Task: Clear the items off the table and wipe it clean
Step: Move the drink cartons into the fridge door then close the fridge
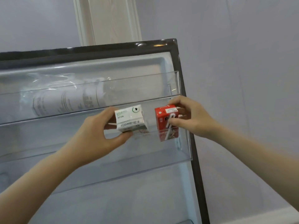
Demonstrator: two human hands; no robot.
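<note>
Red drink carton [166, 122], pinched by the right hand [187, 117], sinks into the fridge door's clear middle shelf [97, 152] while the left hand [98, 133] grips a white carton [130, 118] above the rim, presumably to seat it alongside.

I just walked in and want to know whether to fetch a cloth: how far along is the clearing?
Still clearing. The left hand holds a white carton and the right hand a red carton, which is partly lowered into a fridge door shelf; neither is released. The table is out of view, so what remains there, and the wiping, cannot be judged.
</note>
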